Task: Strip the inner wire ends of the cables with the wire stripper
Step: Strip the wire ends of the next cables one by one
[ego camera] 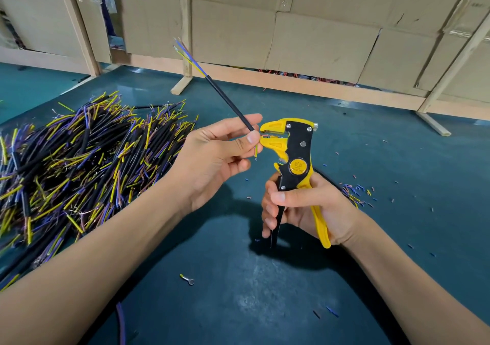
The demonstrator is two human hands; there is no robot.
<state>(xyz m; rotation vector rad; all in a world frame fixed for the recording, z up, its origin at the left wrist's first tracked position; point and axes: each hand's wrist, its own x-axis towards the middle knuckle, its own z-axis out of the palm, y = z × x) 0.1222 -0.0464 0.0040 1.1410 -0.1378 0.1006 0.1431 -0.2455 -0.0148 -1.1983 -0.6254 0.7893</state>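
- The left hand [217,153] pinches a black cable [230,103] between thumb and fingers, its grip pressed onto the near end; the far end points up and away, showing loose coloured wires.
- The right hand [299,206] wraps around the handles of the yellow and black wire stripper [297,159], held upright above the green counter [265,291].
- A thin wire from the cable lies in the stripper's jaws; a yellow wire hangs just beside them.
- A pile of cables [79,164] lies well left of the stripper.
- Small insulation scraps [352,189] lie to the right of the stripper.
- A small metal terminal [187,279] lies on the counter, nearer the camera than the stripper.
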